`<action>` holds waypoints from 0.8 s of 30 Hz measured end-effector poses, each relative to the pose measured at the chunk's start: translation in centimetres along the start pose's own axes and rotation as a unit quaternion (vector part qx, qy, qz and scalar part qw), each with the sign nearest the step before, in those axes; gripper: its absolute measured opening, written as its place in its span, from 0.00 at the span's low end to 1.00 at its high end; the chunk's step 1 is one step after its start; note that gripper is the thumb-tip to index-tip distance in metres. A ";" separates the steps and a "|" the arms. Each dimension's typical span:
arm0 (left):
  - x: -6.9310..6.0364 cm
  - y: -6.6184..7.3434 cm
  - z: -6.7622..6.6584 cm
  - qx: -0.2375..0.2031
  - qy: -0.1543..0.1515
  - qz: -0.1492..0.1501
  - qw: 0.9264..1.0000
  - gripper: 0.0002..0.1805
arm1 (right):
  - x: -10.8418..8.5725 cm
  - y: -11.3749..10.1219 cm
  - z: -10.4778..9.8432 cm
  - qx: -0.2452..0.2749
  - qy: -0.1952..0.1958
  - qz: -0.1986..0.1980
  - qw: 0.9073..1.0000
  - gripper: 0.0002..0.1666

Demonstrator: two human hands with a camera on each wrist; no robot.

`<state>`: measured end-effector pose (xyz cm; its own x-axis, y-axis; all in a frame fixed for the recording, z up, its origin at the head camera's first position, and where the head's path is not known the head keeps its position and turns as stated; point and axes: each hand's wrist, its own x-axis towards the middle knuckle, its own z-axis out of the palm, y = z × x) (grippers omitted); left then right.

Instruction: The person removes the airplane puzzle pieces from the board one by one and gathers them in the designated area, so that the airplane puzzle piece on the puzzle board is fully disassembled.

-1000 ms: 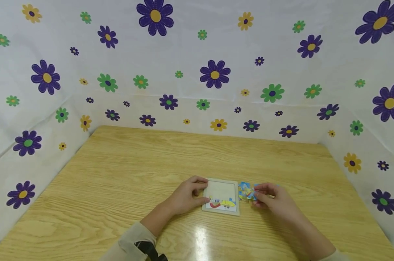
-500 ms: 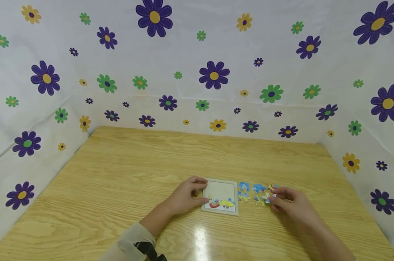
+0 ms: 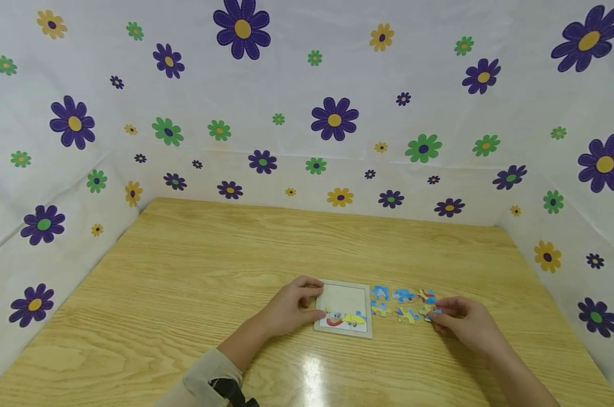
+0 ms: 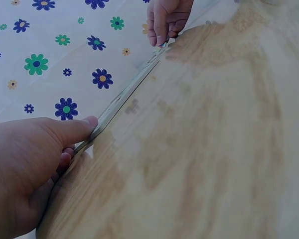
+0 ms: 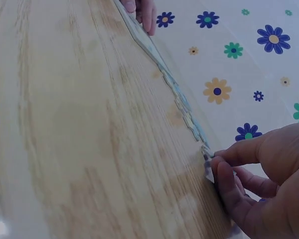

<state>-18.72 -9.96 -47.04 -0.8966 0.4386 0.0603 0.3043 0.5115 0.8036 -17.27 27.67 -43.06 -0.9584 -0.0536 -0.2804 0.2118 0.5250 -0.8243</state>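
A square, pale wooden puzzle tray (image 3: 343, 297) lies flat on the light wood-grain counter (image 3: 210, 254), toward the near side and a little right of centre. The left hand (image 3: 292, 305) grips its left rim, thumb on top and the other fingers curled at the edge.

Along the tray's near edge, a colourful printed strip (image 3: 354, 320) of red, yellow and blue is already fitted; its seams are too small to count. The middle and far parts are bare, so most of the picture seems left to fill.

Six loose pieces lie just right of the tray in two rows. The far row has two blue jigsaw pieces (image 3: 403, 295) and, at its right end, a yellow-and-red jigsaw piece (image 3: 426, 296). The near row has a blue-and-yellow jigsaw piece (image 3: 380, 309), a mostly yellow jigsaw piece (image 3: 407, 315) and, farthest right, a pale yellow-and-blue jigsaw piece (image 3: 429, 311). The right hand (image 3: 466, 322) pinches this last one between thumb and fingers; whether it is lifted, I cannot tell.
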 end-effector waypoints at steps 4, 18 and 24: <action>0.0 0.0 0.0 -0.001 0.001 -0.002 1.000 0.30 | 0.1 0.0 0.0 -0.026 0.001 -0.012 1.000 0.25; -0.2 -0.3 0.0 -0.007 -0.001 0.003 1.000 0.30 | 0.0 -0.3 0.4 -0.018 0.008 -0.014 1.000 0.26; -0.1 -0.3 0.1 -0.002 0.001 0.006 1.000 0.30 | 0.2 -1.4 1.8 -0.019 0.014 -0.029 0.999 0.26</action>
<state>-18.65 -10.11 -47.32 -0.8935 0.4435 0.0699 0.3133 0.5042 0.8048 -17.41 25.44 -42.83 -0.9739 -0.0620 -0.2184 0.1485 0.5537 -0.8194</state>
